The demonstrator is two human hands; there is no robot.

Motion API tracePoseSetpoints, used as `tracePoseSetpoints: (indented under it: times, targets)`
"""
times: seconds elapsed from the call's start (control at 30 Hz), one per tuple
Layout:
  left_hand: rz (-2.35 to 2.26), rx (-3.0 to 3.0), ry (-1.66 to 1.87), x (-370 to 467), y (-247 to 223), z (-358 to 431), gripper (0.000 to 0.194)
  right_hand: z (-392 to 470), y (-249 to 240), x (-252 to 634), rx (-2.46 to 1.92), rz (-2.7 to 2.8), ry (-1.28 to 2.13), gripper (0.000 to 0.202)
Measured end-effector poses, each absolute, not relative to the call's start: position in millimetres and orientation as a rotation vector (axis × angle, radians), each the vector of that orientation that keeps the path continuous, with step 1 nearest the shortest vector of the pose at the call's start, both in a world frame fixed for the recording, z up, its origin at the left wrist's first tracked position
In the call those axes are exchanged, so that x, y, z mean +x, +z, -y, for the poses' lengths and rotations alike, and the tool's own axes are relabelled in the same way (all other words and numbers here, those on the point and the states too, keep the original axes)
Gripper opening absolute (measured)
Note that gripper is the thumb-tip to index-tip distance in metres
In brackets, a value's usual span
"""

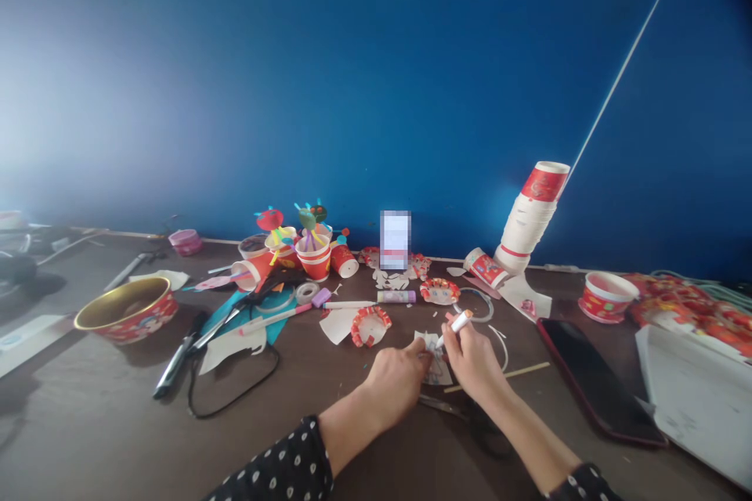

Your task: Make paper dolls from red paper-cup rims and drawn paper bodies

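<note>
My right hand (473,356) is closed around a white marker (455,329) with an orange end, its lower end toward a small piece of paper (438,369). Bluish drawn lines show on that paper, which lies on the table in front of me. My left hand (396,377) grips the paper's left edge with fingers pressed together; its fingertips are partly hidden. Scissors (440,405) lie just below the paper, their handles partly behind my right wrist. A thin wooden stick (522,371) passes by my right hand.
Red beaded rings (370,326), a purple-capped marker (276,319) and paper cups (314,262) lie or stand ahead. A gold-lined bowl (126,317) and a box cutter (176,364) are at left. At right are a leaning cup stack (526,219) and a phone (599,380).
</note>
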State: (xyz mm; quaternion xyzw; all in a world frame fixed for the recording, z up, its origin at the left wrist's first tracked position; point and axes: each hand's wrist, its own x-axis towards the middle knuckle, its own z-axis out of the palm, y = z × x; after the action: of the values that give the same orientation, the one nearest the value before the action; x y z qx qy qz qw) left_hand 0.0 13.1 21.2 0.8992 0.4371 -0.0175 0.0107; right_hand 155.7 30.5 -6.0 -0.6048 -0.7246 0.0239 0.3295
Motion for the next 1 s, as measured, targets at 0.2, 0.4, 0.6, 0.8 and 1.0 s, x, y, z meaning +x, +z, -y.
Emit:
tracePoseSetpoints:
  times: [0.2, 0.4, 0.6, 0.8, 1.0]
  targets:
    - [-1.365, 2.798, -0.053, -0.2, 20.1, -13.1, 0.027, -29.3, -2.2, 155.8, -1.551, 1.923, 0.057, 0.030]
    - [-1.368, 2.809, -0.075, -0.1, 20.2, -13.1, 0.028, -31.0, -4.1, 158.2, -1.537, 1.953, 0.077, 0.029]
    - [-1.362, 2.824, -0.065, 0.0, 17.7, -14.0, 0.031, -30.5, -3.0, 158.7, -1.550, 1.969, 0.072, 0.029]
    - [-1.354, 2.853, -0.040, -0.7, 14.5, -14.6, 0.025, -28.6, -0.7, 158.6, -1.575, 1.972, 0.074, 0.029]
    - [-1.351, 2.848, -0.035, 0.0, 14.5, -15.5, 0.024, -26.9, 2.2, 158.5, -1.586, 1.993, 0.091, 0.030]
